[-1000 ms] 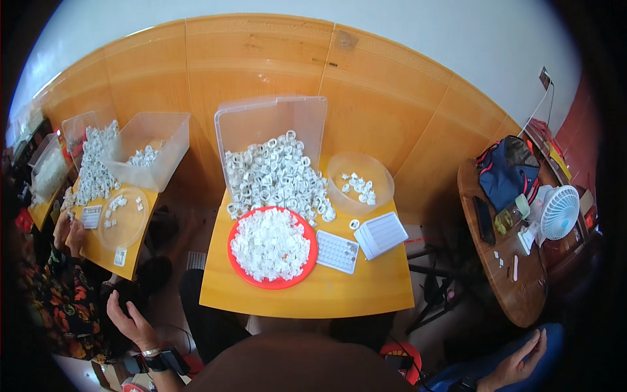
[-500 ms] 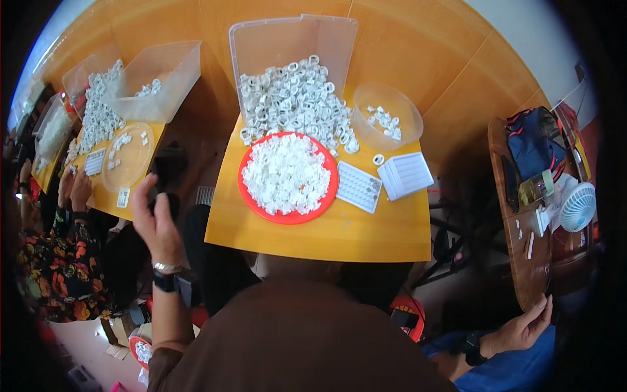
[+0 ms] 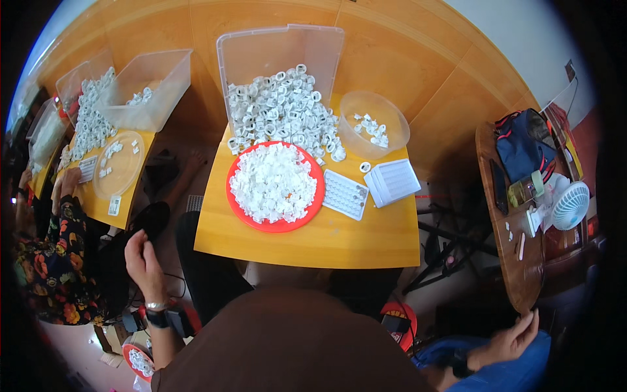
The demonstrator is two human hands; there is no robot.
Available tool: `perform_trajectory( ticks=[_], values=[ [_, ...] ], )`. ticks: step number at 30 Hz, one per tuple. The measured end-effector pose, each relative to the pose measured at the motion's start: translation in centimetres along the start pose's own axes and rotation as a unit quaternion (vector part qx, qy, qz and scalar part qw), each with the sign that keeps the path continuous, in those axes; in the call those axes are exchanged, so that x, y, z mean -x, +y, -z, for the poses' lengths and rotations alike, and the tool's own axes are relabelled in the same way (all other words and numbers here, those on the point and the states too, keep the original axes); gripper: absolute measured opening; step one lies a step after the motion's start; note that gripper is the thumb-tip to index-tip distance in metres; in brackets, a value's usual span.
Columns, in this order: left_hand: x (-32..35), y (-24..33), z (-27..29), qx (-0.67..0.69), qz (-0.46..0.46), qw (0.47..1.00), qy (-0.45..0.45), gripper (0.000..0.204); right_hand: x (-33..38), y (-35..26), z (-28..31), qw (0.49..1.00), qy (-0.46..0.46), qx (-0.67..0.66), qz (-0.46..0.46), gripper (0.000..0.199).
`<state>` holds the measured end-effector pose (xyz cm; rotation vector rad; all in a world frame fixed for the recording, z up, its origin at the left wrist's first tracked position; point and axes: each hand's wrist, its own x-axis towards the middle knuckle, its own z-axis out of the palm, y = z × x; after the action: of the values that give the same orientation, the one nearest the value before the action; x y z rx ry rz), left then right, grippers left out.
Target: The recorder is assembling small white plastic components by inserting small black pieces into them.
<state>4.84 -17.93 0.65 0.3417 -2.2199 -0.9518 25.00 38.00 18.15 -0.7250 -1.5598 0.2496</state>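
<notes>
My left hand (image 3: 144, 268) is off the left side of the yellow table (image 3: 307, 251), fingers loosely bent and nothing visible in it. Low on the right, my right hand (image 3: 508, 342) hangs with outstretched fingers, empty, near the tip of a brown wooden board (image 3: 522, 277). Neither hand touches the things on the table. On it stands a red plate (image 3: 319, 202) heaped with small white plastic parts (image 3: 273, 181). Behind the plate, a pile of white ring-shaped parts (image 3: 281, 108) spills from a clear bin (image 3: 281, 49) tipped on its side.
Right of the plate lie a white dimpled tray (image 3: 345, 195), a stack of white trays (image 3: 394, 181) and a round clear tub (image 3: 392, 140) with some parts. At left, another person in a flowered sleeve (image 3: 68, 261) works at a second table. A fan (image 3: 570, 206) and bag (image 3: 526, 145) rest on the board.
My left hand has dropped lower, and its fingers have drawn closer together. My right hand has shifted slightly down. The table and its things appear a little further left and lower.
</notes>
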Motion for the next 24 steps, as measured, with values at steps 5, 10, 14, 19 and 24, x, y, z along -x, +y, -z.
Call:
perform_trajectory(
  ticks=[5, 10, 14, 19, 24],
  values=[
    [-2.5, 7.8, -3.6, 0.075, -0.108, 0.989, -0.068, 0.02, 2.8, -4.4, -8.0, 0.987, -0.018, -0.114, 0.111, 0.02],
    [-2.4, 7.1, -4.1, 0.026, -0.122, 0.985, -0.117, 0.018, 2.6, -1.9, -7.8, 0.983, -0.112, -0.128, 0.062, 0.019],
    [0.2, 4.5, -8.1, 0.101, -0.084, 0.968, -0.213, 0.021, 5.4, -1.2, -8.7, 0.983, -0.093, -0.155, -0.037, 0.018],
    [2.9, 6.2, -10.0, 0.138, -0.04, 0.953, -0.265, 0.029, 13.3, -2.1, -13.3, 0.956, -0.26, -0.117, 0.071, 0.01],
    [2.1, 5.6, -10.9, 0.085, -0.127, 0.938, -0.31, 0.033, 16.9, -4.0, -14.9, 0.902, -0.384, -0.163, 0.107, 0.009]
  ],
)
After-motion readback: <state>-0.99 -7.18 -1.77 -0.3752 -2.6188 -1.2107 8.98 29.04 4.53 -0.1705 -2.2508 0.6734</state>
